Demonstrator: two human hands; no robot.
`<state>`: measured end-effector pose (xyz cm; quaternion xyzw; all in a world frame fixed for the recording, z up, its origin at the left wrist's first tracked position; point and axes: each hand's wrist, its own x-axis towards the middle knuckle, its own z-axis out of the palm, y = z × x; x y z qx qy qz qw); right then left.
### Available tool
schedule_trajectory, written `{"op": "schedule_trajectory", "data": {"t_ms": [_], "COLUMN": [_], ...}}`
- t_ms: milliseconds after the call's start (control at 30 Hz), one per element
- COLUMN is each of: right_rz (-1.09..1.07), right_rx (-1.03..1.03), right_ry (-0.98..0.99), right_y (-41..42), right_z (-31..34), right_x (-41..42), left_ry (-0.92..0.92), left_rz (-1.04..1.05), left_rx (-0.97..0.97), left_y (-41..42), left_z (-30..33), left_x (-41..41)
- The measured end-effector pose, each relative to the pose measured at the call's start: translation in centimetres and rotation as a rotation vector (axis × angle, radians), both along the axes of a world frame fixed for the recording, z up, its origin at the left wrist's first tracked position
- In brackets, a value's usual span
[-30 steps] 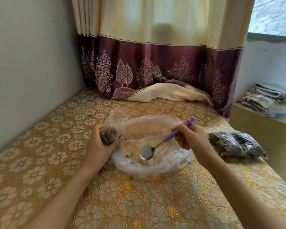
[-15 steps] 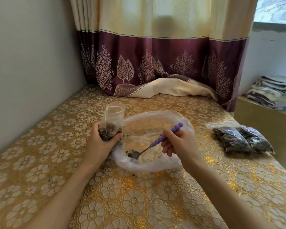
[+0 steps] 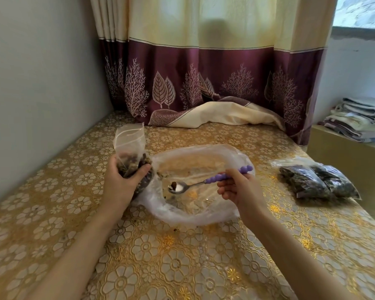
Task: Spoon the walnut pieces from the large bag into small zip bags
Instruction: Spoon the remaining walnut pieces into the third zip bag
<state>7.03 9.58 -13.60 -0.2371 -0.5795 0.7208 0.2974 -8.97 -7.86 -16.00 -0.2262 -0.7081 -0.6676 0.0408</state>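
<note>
Holding a spoon [image 3: 183, 187] level over the big bag [image 3: 204, 213], the right hand [image 3: 239, 188] is pinching the purple handle between thumb and fingers. The bowl is carrying a small load, one dark walnut piece [image 3: 173, 185] plainly showing. The left hand [image 3: 122, 184] is clamping its fingers round the lower part of the small bag [image 3: 130, 148], which is standing upright, partly filled, mouth gaping upward. The spoon's long axis is running left to right, bowl end pointing toward the small bag. That bag's mouth is lying up and to the left of the bowl, well above it. Judgement: the spoon needs raising and carrying leftward before tipping, and the left hand, being nearer, could tilt the mouth to meet it. The big bag is looking nearly emptied. Two filled bags [image 3: 316, 182] are lying on the table [image 3: 182, 267], right of the hands.
</note>
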Motion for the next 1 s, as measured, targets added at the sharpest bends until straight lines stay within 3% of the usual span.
{"op": "schedule_trajectory", "data": {"t_ms": [200, 467, 733, 833, 1000], "right_rz": [-0.061, -0.077, 0.158, 0.166, -0.073], "right_rx": [0.049, 0.263, 0.518, 0.461, 0.397], "right_ry": [0.121, 0.278, 0.32, 0.354, 0.406], "right_y": [0.5, 0.4, -1.8, -2.0, -0.8], "right_z": [1.8, 6.7, 7.8, 7.5, 6.6], "right_x": [0.0, -1.7, -2.8, -2.9, -2.8], "left_ry": [0.076, 0.207, 0.191, 0.139, 0.117], "left_rz": [-0.015, 0.08, 0.077, 0.084, 0.081], "left_rx": [-0.116, -0.238, -0.247, -0.215, -0.185], "left_y": [0.3, 0.1, 0.3, 0.2, -0.1], "left_z": [0.3, -0.4, -0.8, -0.5, 0.1], "left_x": [0.7, 0.7, 0.3, 0.3, 0.2]}}
